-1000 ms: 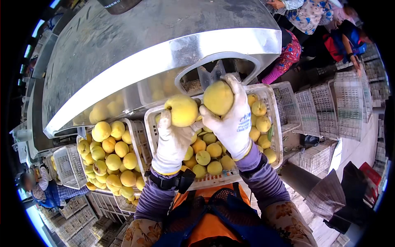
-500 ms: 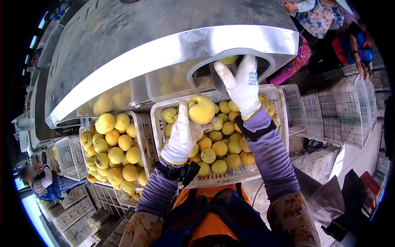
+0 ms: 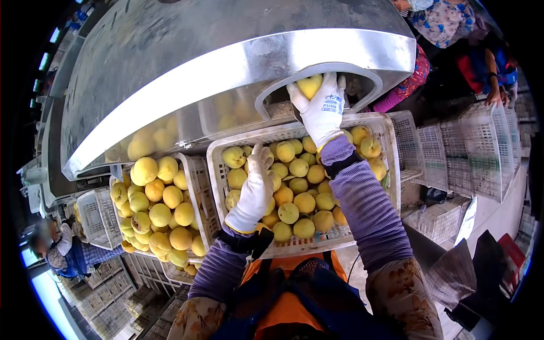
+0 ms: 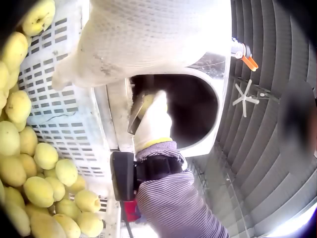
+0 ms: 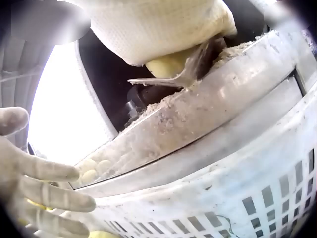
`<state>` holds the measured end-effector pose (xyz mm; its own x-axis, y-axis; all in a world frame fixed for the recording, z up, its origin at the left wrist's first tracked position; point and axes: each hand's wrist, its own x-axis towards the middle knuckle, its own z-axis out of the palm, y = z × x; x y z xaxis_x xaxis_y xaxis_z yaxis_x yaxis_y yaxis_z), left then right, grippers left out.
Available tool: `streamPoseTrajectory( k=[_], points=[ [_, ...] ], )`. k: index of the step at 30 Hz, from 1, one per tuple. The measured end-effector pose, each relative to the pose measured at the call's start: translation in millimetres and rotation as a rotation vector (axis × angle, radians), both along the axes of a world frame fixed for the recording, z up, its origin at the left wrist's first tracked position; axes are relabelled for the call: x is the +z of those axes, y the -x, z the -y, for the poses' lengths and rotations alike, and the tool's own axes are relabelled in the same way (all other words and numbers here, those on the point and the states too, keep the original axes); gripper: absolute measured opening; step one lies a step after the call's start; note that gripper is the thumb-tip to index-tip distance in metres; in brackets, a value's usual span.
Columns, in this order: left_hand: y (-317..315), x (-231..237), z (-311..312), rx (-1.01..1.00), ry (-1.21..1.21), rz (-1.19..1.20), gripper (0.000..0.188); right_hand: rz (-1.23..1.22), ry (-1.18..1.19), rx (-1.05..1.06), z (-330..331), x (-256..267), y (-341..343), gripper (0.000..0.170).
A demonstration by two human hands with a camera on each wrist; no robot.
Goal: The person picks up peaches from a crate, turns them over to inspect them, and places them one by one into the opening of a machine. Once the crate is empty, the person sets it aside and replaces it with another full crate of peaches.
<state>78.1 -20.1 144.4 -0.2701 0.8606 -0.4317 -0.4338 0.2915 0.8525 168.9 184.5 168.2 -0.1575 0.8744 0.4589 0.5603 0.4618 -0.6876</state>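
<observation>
My gloved right hand (image 3: 323, 107) grips a yellow peach (image 3: 309, 85) at the rounded opening of a metal machine (image 3: 226, 68). In the right wrist view, that peach (image 5: 168, 65) shows beneath the glove, close over a forked metal piece (image 5: 190, 69). The glove hides most of the fruit there. My gloved left hand (image 3: 253, 190) is over the near crate (image 3: 393, 170) of yellow peaches (image 3: 304, 202), holding nothing. Its fingers (image 5: 57, 171) appear spread in the right wrist view.
A second crate (image 3: 198, 181), heaped with peaches, stands to the left. Stacked white crates (image 3: 481, 150) line the right side. Other people (image 3: 442, 25) are at the upper right, and another person (image 3: 65, 249) is at the far left. Crumbly residue (image 5: 163, 111) coats the opening's lower edge.
Both hands held a peach a second ago. My right hand has moved up to the machine's opening, and the peach has gone from my left hand, which has lowered over the crate.
</observation>
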Motion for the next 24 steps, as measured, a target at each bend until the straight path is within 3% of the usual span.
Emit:
streamPoseTrajectory(
  k=[1,2,3,5,6,7,8,9,10,11,13,15,17,18,21,22,23,24],
  points=[
    [0,-11,3,0.008,0.039,-0.037,0.104,-0.064,-0.079,0.011,-4,4,1,0.073],
    [5,-43,9,-0.059,0.044,-0.260,0.085,-0.066,-0.122,0.052,-13,12,1,0.068],
    [10,-75,14,-0.115,0.059,-0.488,0.067,0.107,-0.208,0.008,-18,14,0,0.063],
    [5,-42,-2,-0.375,0.256,-1.322,0.063,-0.088,0.100,0.160,2,50,-16,0.058],
    [10,-43,-8,-0.514,0.246,-1.566,0.058,-0.204,-0.198,0.015,22,42,-18,0.045],
    [8,-45,-12,-0.736,0.296,-1.608,0.057,-0.308,-0.181,0.039,48,20,-26,0.032],
    [3,-50,-15,-0.959,0.351,-1.632,0.056,-0.418,0.260,0.081,83,-10,-35,0.023],
    [0,-55,-17,-1.186,0.404,-1.643,0.055,-0.357,0.633,0.120,107,-32,-43,0.027],
    [0,-72,-11,-1.382,0.412,-1.736,0.048,-0.144,0.639,0.172,117,-56,-44,0.030],
    [-3,-84,-5,-1.366,0.402,-1.806,0.046,0.004,0.710,0.168,120,-96,-40,0.044],
    [-7,-102,-4,-1.317,0.379,-1.969,0.042,0.442,0.637,0.077,111,-146,-16,0.065],
    [-2,-102,-7,-1.249,0.388,-1.862,0.055,0.696,0.918,0.194,91,-168,10,0.085],
    [0,-85,-19,-1.245,0.458,-1.678,0.067,0.724,0.942,0.197,79,-182,17,0.088],
    [1,-86,-20,-1.181,0.491,-1.648,0.078,0.621,0.937,0.202,75,-183,14,0.086],
    [10,-57,1,-0.642,0.380,-1.391,0.075,0.162,0.831,0.303,82,-143,-36,0.076],
    [22,-52,13,-0.447,0.335,-1.062,0.077,-0.014,0.821,0.363,87,-116,-55,0.079],
    [29,-43,19,-0.172,0.160,-0.204,0.078,-0.179,0.762,0.434,93,-95,-68,0.077],
    [17,-25,19,-0.047,0.065,0.083,0.080,-0.244,0.714,0.491,104,-79,-73,0.077]
  ],
)
